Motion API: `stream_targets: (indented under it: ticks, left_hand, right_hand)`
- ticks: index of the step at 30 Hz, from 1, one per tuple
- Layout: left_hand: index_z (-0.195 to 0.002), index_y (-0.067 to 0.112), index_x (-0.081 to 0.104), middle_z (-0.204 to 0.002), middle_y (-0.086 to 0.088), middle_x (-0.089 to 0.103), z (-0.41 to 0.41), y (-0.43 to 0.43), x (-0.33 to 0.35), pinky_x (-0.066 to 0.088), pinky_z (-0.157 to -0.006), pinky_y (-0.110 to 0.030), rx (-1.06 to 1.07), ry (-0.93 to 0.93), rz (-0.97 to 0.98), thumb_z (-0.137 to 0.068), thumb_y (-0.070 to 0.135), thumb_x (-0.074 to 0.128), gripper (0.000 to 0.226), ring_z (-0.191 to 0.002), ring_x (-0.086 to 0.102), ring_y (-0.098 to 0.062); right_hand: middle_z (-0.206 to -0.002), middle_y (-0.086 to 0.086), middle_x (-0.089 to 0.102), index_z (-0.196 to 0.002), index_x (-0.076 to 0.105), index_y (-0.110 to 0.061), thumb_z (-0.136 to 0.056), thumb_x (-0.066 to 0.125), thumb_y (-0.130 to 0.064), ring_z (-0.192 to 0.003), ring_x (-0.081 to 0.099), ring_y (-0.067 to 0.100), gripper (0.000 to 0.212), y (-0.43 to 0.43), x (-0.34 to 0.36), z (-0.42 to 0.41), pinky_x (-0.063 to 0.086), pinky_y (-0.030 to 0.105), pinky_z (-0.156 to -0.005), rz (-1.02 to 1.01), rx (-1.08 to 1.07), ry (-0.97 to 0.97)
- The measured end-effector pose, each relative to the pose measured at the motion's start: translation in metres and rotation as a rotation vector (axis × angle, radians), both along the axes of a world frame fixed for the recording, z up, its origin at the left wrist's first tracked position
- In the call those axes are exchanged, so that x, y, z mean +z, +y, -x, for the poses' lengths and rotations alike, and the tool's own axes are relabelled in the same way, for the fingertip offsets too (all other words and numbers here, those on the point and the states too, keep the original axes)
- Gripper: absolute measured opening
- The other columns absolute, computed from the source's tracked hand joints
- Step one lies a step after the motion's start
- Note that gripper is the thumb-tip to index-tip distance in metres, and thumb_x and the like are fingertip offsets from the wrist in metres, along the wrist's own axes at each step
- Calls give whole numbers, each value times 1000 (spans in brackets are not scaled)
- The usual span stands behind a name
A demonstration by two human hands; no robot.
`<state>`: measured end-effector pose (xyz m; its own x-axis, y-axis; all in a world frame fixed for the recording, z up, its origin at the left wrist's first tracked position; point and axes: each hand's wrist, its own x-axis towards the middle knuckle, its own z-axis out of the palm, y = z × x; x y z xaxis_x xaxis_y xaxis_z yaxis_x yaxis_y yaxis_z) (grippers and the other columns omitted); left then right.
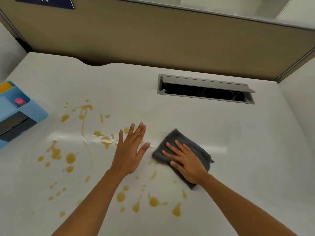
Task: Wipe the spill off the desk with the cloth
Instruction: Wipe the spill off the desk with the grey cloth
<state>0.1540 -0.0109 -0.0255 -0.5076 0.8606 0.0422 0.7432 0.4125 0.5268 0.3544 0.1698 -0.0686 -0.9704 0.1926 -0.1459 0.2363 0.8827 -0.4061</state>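
Amber liquid, the spill (109, 167), lay in drops and streaks over the white desk (238, 150), and its nearest blots sat closer to the person than the cloth (185, 142) and to that cloth's left. The grey cloth itself rested flat on the desk, folded into a rough pad, with the right hand (187, 163) spread palm-down on top of it, fingers splayed and pressing rather than curled round the fabric; that flat hold probably suited sliding the pad across the surface. Just left of the cloth, the left hand (130, 150) was open, fingers extended and together, grasping nothing; whether it touched the desk or hovered over it could not be told, and it covered part of the spill beneath it. Most of the liquid lay left of the cloth and appeared unwiped, so the job looked barely begun. Well to the cloth's left, a blue organiser (20, 113) was cut off by the frame edge, its contents hard to make out beyond a pink item. Beyond the cloth, a grey cable hatch (206, 89) stood open in the desk, dark inside. Farther still rose a beige partition (170, 40), where a dark blue sign (46, 1) was cropped and unreadable.
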Motion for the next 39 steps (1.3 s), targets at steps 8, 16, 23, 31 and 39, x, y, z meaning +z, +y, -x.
stream_targets:
  ticks: [8,16,23,31,39]
  left_hand:
    - [-155,27,4,-164,13,-2,-14,-16,-1,-12,-122,-46,-38,50,93,-96,59,10,68,-150,-17,-9]
    - [-155,26,6,-164,11,1,-19,-20,-2,-13,-121,-45,-6,40,71,-96,60,9,69,-150,-14,-10]
    - [-155,26,6,-164,11,3,-26,-8,-1,-10,-122,-46,-61,38,62,-97,58,11,66,-151,-12,-10]
    - [-155,26,4,-164,11,0,-28,-10,3,-11,-122,-44,-106,71,93,-97,59,9,67,-151,-12,-10]
    - [-155,25,2,-165,11,1,-25,-36,0,-11,-123,-44,-63,10,117,-97,57,12,68,-150,-13,-8]
  right_hand:
    - [-161,-17,15,-148,23,-47,-103,25,-48,-152,3,17,45,79,3,-52,-1,36,-122,-54,-288,-1]
    - [-163,-7,16,-151,29,-37,-105,31,-39,-152,2,26,46,67,2,56,0,42,-122,-118,-456,5]
    - [-161,-24,7,-150,18,-49,-102,19,-52,-151,-8,9,48,-21,-5,-14,-10,30,-121,-24,-155,-2]
    - [-161,-10,20,-150,27,-40,-99,21,-50,-151,8,23,52,60,3,-68,3,40,-122,-94,-528,-48]
    - [-165,-4,9,-154,16,-37,-105,22,-45,-151,0,30,51,42,-1,89,-1,45,-121,-156,-526,-68]
